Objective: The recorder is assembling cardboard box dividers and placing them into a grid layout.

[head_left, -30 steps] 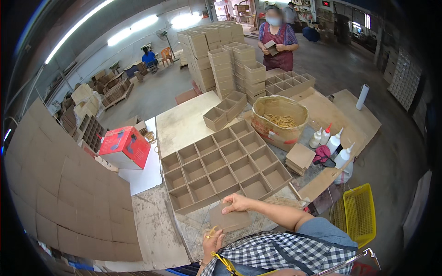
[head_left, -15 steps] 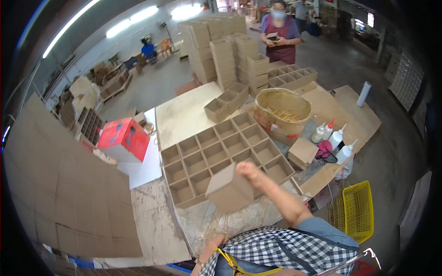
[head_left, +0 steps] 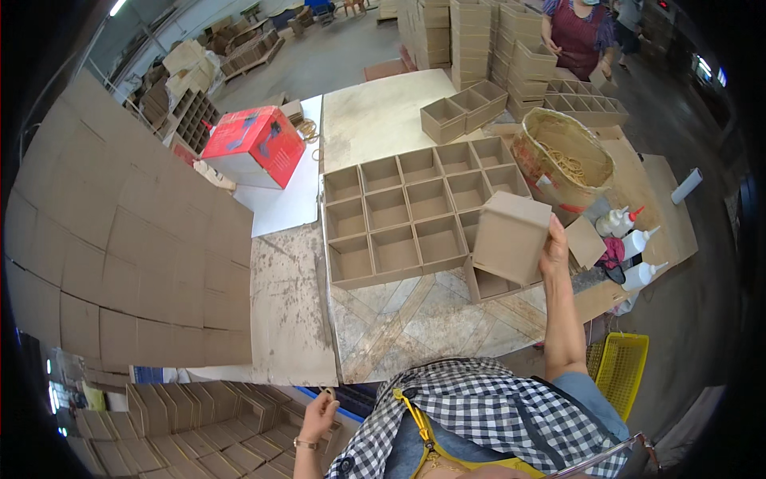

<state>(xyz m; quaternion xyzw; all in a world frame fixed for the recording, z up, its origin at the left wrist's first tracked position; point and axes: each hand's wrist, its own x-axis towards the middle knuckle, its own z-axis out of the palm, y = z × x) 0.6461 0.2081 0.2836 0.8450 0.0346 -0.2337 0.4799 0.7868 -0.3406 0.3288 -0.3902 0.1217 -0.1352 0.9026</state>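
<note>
My right hand (head_left: 552, 249) grips a brown cardboard box (head_left: 515, 231) by its right side, tilted, with a flat face turned up. The box is above the front right of a group of open cardboard divider boxes (head_left: 396, 274) set together in a grid, and hides some of their compartments. Low at the left, beside the table's front edge, my left hand (head_left: 321, 417) is closed, fingertips pinched. Whatever it may hold is too small to make out.
A tub (head_left: 533, 164) of rubber bands stands right of the grid, near cardboard pieces (head_left: 585, 243) and white glue bottles (head_left: 638, 276). A red box (head_left: 259, 140) sits at left. Banded boxes (head_left: 191, 415) lie low left. Beyond the table, a person (head_left: 576, 36) stands by stacked boxes.
My view has shifted. My right hand has carried the box rightward, to the grid's right end. My left hand has moved left, away from the table front.
</note>
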